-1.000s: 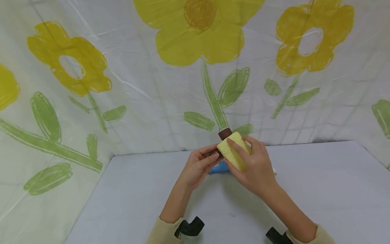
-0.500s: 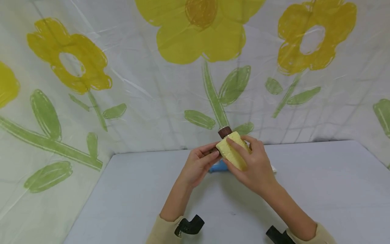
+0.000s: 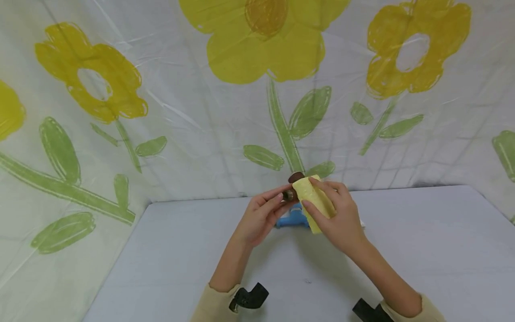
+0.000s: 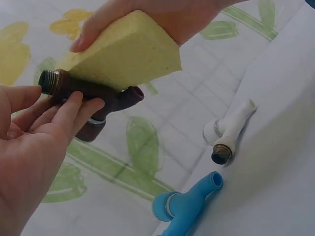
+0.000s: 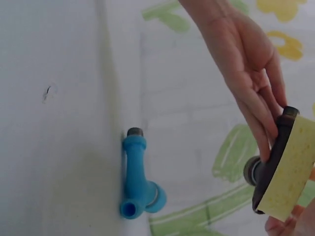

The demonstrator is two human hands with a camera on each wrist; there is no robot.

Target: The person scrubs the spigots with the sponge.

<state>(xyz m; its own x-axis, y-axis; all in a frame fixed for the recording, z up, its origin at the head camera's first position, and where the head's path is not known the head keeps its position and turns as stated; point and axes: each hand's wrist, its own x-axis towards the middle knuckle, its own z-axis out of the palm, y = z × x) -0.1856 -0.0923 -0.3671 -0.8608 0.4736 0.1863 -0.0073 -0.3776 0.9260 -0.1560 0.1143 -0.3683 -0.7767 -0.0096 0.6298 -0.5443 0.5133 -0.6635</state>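
Just above the table, my left hand [image 3: 259,221] pinches a brown plastic water tap [image 4: 88,92] near its threaded inlet, thumb on one side and fingers on the other. My right hand [image 3: 342,219] grips a yellow sponge [image 3: 315,203] between thumb and fingers. The sponge lies flat along one side of the tap's body, seen edge-on in the right wrist view. In the head view it covers much of the brown tap; the knob [image 3: 295,177] and the threaded end show past it.
On the white table [image 3: 181,250], behind the hands, lie a blue tap [image 5: 138,177] and a white tap [image 4: 234,128], which the head view mostly hides. A flower-printed curtain [image 3: 193,134] hangs right behind the table's far edge.
The right hand has turned the sponge and shifted it slightly right and down along the tap. The tap has rotated, so its threaded end now shows at the left fingertips.
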